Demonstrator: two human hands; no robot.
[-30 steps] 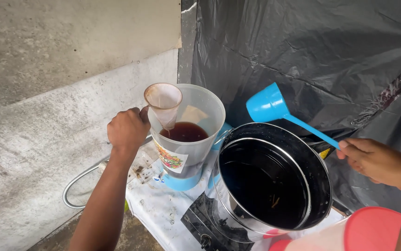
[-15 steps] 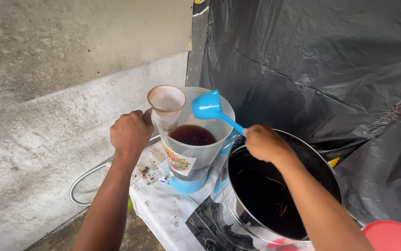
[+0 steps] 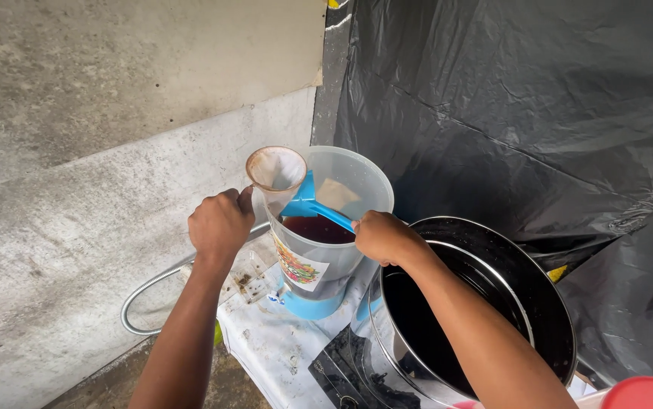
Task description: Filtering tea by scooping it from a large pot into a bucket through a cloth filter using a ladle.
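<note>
My left hand [image 3: 221, 223] grips the handle of a small cloth strainer [image 3: 275, 170] held over the rim of a clear plastic jug [image 3: 331, 227] with a blue base and dark liquid inside. My right hand [image 3: 384, 236] holds the handle of a blue ladle [image 3: 309, 202], whose cup is tipped against the strainer above the jug. Beside the jug on the right stands a large steel pot [image 3: 485, 310] of dark liquid, under my right forearm.
The jug and pot stand on a small white-covered table [image 3: 266, 341] with a black stove [image 3: 341, 375] under the pot. A metal hose [image 3: 144, 291] curves at the left by a concrete wall. Black plastic sheeting [image 3: 523, 98] hangs behind. A red lid [image 3: 644, 394] shows bottom right.
My right hand slid up the ladle handle and swung the blue ladle left from beside the pot, tipping it at the strainer. My left hand kept the strainer still.
</note>
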